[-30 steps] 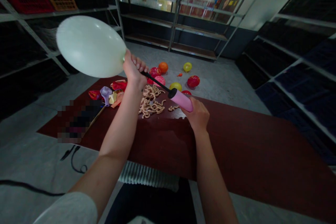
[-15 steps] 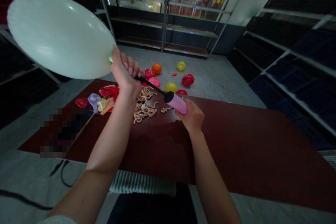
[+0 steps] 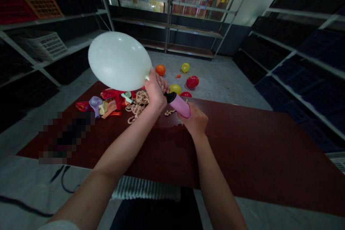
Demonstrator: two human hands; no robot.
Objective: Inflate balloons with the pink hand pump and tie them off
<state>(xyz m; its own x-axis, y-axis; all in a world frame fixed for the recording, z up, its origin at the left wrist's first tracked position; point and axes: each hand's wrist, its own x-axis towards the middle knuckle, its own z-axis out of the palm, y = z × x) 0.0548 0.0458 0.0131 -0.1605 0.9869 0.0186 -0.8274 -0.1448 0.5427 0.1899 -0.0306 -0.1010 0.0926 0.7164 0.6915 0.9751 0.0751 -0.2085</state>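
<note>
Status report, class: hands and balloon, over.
Left hand pinches neck of pale green inflated balloon. Right hand grips pink plastic pump. Deflated balloons heaped on red table beyond.

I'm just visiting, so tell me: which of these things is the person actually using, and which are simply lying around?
In use:
- left hand, closed on the neck of the white balloon
- right hand, gripping the pink pump

Lying about:
- limp coloured balloons and tan loops on the table
- inflated balloons on the floor
</note>
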